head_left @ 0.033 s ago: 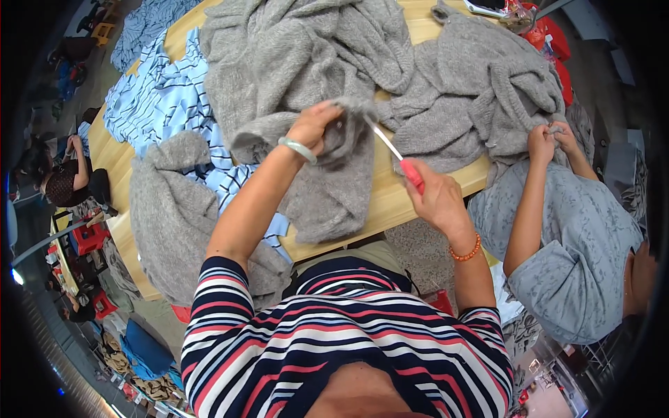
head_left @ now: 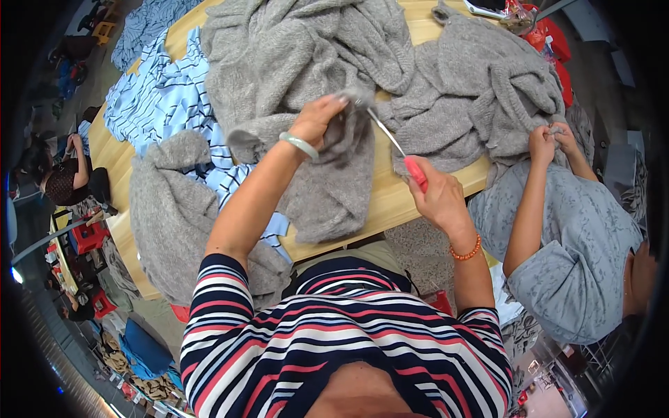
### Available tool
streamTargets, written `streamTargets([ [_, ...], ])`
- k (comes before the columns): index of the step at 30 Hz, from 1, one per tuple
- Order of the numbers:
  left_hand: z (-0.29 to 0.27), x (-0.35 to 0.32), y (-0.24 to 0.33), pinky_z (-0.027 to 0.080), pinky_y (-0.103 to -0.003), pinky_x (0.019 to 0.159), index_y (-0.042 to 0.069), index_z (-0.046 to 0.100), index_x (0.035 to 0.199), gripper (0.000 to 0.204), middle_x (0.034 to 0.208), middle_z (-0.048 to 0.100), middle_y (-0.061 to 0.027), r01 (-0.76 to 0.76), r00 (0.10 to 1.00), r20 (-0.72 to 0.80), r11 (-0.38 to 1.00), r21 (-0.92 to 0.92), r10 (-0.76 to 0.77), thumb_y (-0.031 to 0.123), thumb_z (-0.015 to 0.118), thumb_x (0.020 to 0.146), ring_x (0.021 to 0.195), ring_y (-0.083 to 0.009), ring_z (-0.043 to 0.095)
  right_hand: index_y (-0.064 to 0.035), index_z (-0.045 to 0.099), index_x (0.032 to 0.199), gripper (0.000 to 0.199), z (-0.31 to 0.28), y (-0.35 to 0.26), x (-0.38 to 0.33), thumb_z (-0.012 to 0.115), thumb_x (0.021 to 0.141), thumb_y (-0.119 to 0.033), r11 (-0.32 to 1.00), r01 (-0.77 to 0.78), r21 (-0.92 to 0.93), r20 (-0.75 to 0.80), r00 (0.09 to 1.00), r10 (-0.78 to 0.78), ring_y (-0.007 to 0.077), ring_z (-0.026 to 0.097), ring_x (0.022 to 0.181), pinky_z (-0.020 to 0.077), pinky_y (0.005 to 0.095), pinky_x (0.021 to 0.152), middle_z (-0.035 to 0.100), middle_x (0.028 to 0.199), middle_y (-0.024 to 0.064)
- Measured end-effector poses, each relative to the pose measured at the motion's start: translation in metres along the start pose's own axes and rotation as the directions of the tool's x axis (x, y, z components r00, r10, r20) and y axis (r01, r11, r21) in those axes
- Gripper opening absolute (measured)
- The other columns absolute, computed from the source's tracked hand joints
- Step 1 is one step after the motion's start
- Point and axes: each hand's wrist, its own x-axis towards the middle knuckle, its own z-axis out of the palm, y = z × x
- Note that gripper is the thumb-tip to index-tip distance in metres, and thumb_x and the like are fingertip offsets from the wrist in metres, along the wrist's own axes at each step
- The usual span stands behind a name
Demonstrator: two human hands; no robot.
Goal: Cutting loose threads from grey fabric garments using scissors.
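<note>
My left hand (head_left: 316, 123) pinches a raised edge of the grey knitted garment (head_left: 268, 66) at the middle of the table. My right hand (head_left: 441, 198) is closed round the red handle of a slim metal tool (head_left: 392, 139). Its long thin shaft points up and left, and the tip meets the gathered knit beside my left fingers. That spot is smeared by motion, so the shape of the tip cannot be made out. Several fuzzy folds of the same garment hang toward me over the near table edge.
Another grey knit (head_left: 453, 97) lies to the right, where a co-worker's hands (head_left: 547, 143) grip its edge. To the left, a blue striped cloth (head_left: 164, 90) lies near a further grey knit piece (head_left: 174, 202). Pale wood (head_left: 394, 198) shows at the table's near edge.
My left hand has shifted a little to the right with the pinched knit. My right hand and the tool have moved very slightly right. The co-worker's hands look unchanged.
</note>
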Motion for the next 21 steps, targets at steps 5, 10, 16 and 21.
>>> streamTargets([
  [5,0.004,-0.033,0.021,0.049,-0.033,0.082,0.001,0.052,0.128,0.052,0.109,0.064,-0.0152,-0.158,0.965,0.124,0.136,0.978,0.230,0.028,0.067,0.086,0.099,-0.0224,0.062,-0.0104,0.055,0.116,0.032,0.005,0.006,-0.009,0.060,0.087,-0.023,0.995,-0.004,0.100,-0.189,0.982,0.023,0.0428,0.061,0.079,0.0484,0.0474,0.069,0.064,0.081,0.0224],
  [10,-0.037,-0.032,-0.022,0.048,-0.027,0.075,-0.002,0.066,0.104,0.031,0.090,0.067,-0.0100,-0.162,0.939,0.084,0.215,0.963,0.332,0.018,0.070,0.080,0.082,-0.0137,0.060,-0.0106,0.056,0.116,0.032,0.010,0.005,-0.011,0.060,0.087,-0.026,0.999,-0.047,0.017,0.007,0.999,0.047,0.0428,0.061,0.078,0.0481,0.0481,0.069,0.064,0.079,0.0218],
  [16,-0.037,-0.019,-0.053,0.046,-0.021,0.062,0.000,0.068,0.091,0.012,0.081,0.066,0.0004,-0.149,0.959,-0.050,0.641,0.753,0.281,0.000,0.066,0.079,0.070,-0.0051,0.057,-0.0102,0.057,0.115,0.034,0.020,-0.003,-0.016,0.059,0.088,-0.030,0.991,0.066,-0.115,0.167,0.985,-0.046,0.0409,0.062,0.074,0.0486,0.0484,0.068,0.064,0.074,0.0212],
  [21,-0.019,-0.026,-0.055,0.051,-0.024,0.065,-0.002,0.068,0.093,0.013,0.082,0.068,-0.0033,-0.074,0.967,-0.182,0.875,0.478,0.181,0.000,0.067,0.080,0.072,-0.0102,0.062,-0.0097,0.058,0.108,0.028,0.011,-0.008,-0.024,0.057,0.088,-0.029,0.997,-0.017,-0.079,0.236,0.971,0.035,0.0395,0.064,0.079,0.0494,0.0490,0.075,0.066,0.079,0.0185],
])
